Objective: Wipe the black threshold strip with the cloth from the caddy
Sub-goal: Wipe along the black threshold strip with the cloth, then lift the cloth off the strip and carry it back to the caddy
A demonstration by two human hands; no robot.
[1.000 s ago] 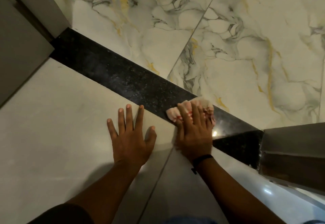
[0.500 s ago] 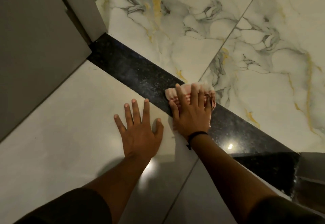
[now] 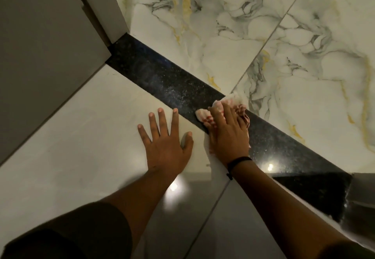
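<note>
The black speckled threshold strip (image 3: pixel 154 76) runs diagonally from the door frame at upper left to the lower right. A white cloth with red stripes (image 3: pixel 204 115) lies bunched on the strip near its middle. My right hand (image 3: pixel 228 134) presses flat on the cloth, fingers over it, a black band on the wrist. My left hand (image 3: pixel 165 144) rests flat with spread fingers on the plain pale tile just beside the strip, holding nothing. Dusty streaks show on the strip to the left of the cloth. No caddy is in view.
A grey door and frame (image 3: pixel 97 11) stand at upper left, at the strip's end. Another grey frame piece (image 3: pixel 363 193) sits at the right end. Marble-patterned tiles (image 3: pixel 284 45) lie beyond the strip, glossy pale tiles (image 3: pixel 71 137) on my side.
My right hand has slid the cloth along the strip toward the door frame at upper left. The view has shifted with it. My left hand stays planted on the tile.
</note>
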